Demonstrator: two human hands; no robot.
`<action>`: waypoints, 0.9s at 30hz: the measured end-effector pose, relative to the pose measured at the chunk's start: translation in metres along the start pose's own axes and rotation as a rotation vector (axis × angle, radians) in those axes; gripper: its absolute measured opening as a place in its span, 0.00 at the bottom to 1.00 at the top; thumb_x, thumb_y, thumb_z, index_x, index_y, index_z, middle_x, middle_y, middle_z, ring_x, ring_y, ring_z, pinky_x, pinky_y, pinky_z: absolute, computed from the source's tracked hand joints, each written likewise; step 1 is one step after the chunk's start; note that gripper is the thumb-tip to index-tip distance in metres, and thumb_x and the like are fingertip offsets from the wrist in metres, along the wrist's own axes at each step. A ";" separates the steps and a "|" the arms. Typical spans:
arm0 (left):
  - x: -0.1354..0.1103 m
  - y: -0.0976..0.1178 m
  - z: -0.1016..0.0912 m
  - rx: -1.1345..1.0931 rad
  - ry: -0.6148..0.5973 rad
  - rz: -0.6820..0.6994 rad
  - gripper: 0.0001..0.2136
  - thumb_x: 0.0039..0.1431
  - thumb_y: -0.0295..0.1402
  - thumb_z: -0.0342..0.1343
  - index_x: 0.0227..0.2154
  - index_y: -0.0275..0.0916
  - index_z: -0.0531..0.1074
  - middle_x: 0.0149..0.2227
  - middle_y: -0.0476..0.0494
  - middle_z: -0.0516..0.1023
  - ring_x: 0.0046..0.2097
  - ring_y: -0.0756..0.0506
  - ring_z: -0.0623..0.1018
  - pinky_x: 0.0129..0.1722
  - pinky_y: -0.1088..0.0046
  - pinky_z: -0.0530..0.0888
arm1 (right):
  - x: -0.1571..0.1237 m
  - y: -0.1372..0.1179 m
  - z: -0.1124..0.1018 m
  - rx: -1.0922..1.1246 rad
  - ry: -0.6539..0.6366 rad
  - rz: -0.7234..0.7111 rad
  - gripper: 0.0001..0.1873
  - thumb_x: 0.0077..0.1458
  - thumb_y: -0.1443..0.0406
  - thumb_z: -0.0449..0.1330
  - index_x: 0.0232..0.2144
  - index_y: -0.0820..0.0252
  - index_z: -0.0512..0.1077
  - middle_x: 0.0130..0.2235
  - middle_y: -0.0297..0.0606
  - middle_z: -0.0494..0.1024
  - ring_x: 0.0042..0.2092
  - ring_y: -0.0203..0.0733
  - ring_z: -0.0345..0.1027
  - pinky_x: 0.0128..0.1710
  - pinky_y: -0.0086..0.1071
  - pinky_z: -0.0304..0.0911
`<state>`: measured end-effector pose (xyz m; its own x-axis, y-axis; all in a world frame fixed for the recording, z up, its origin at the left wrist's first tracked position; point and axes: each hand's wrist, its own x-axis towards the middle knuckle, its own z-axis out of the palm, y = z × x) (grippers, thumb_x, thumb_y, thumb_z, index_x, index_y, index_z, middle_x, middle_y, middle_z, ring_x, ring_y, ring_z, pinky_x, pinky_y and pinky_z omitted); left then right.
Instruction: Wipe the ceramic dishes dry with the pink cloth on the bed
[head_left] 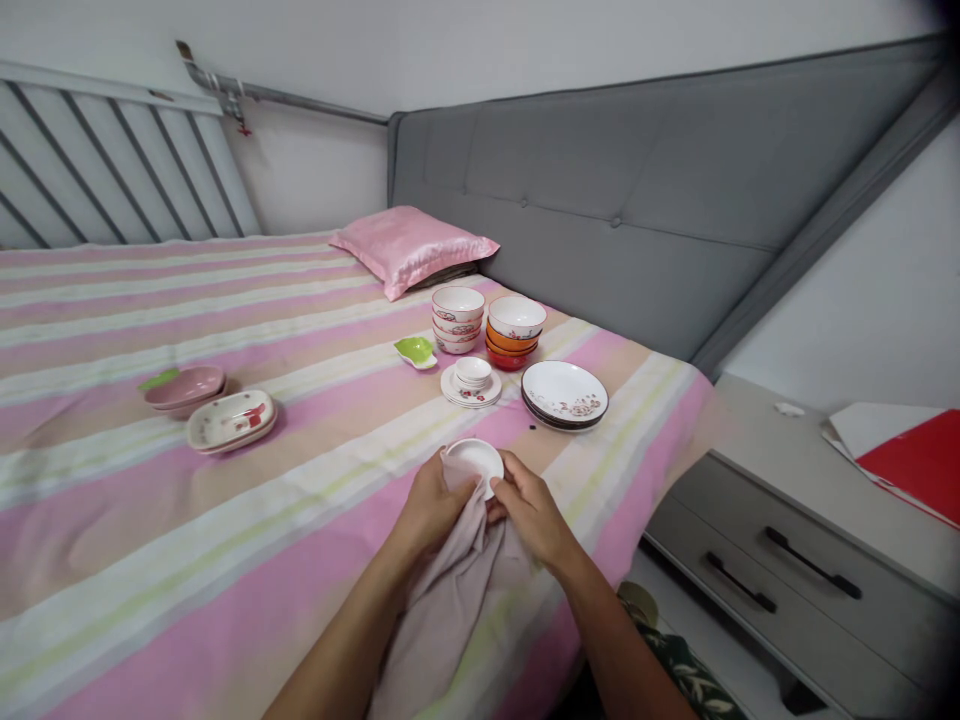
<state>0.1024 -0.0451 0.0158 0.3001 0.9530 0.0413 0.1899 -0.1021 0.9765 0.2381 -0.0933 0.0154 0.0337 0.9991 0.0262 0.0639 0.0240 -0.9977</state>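
A small white dish [477, 460] is held above the striped bedspread [225, 480] between both of my hands. My left hand [433, 505] grips its left edge through a pale mauve cloth [450, 590] that hangs down toward me. My right hand [531, 512] pinches the dish's near right edge together with the cloth. Both hands are closed. Beyond the dish lie a stack of white plates [564, 393] and a small cup on saucers [472, 381].
Two bowl stacks, white [457, 318] and orange-red [513, 332], stand near a pink pillow [411, 247], with a green leaf dish [416, 351] beside them. Pink dishes [184, 388] and rectangular dishes [231, 420] lie left. A grey headboard [600, 200] and a nightstand [795, 540] are right.
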 end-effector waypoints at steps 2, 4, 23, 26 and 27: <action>0.000 0.000 0.001 0.026 0.037 0.000 0.17 0.46 0.35 0.57 0.39 0.32 0.72 0.34 0.41 0.78 0.36 0.43 0.76 0.36 0.69 0.71 | -0.002 -0.003 0.001 -0.055 -0.028 -0.017 0.19 0.55 0.64 0.49 0.50 0.54 0.64 0.36 0.33 0.74 0.26 0.34 0.69 0.28 0.29 0.69; 0.001 -0.001 0.000 0.081 0.069 0.012 0.17 0.47 0.35 0.57 0.40 0.33 0.72 0.36 0.41 0.79 0.37 0.43 0.77 0.38 0.69 0.71 | -0.003 -0.005 0.002 -0.106 -0.046 -0.044 0.19 0.56 0.64 0.48 0.51 0.54 0.63 0.36 0.34 0.74 0.27 0.34 0.68 0.28 0.29 0.68; 0.000 -0.002 -0.002 0.164 0.134 0.071 0.12 0.58 0.37 0.42 0.31 0.37 0.68 0.31 0.45 0.74 0.36 0.44 0.73 0.37 0.69 0.67 | -0.004 -0.005 0.005 -0.228 -0.037 -0.086 0.22 0.56 0.66 0.46 0.53 0.55 0.61 0.30 0.33 0.72 0.25 0.34 0.68 0.29 0.30 0.68; 0.002 -0.005 -0.002 0.120 0.100 0.080 0.10 0.57 0.32 0.42 0.32 0.36 0.68 0.32 0.45 0.73 0.36 0.44 0.72 0.38 0.69 0.67 | -0.003 -0.004 0.004 -0.190 -0.030 -0.073 0.21 0.56 0.66 0.47 0.52 0.55 0.61 0.35 0.35 0.72 0.27 0.34 0.69 0.28 0.30 0.69; 0.002 -0.006 -0.002 0.111 0.086 0.081 0.09 0.56 0.31 0.42 0.32 0.36 0.67 0.33 0.45 0.72 0.37 0.45 0.72 0.39 0.69 0.67 | -0.003 -0.004 0.003 -0.179 -0.028 -0.074 0.21 0.56 0.66 0.48 0.52 0.55 0.61 0.35 0.35 0.72 0.28 0.34 0.69 0.29 0.30 0.69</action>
<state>0.1002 -0.0421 0.0106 0.2381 0.9608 0.1419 0.2722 -0.2062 0.9399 0.2344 -0.0959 0.0188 -0.0054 0.9955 0.0945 0.2412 0.0930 -0.9660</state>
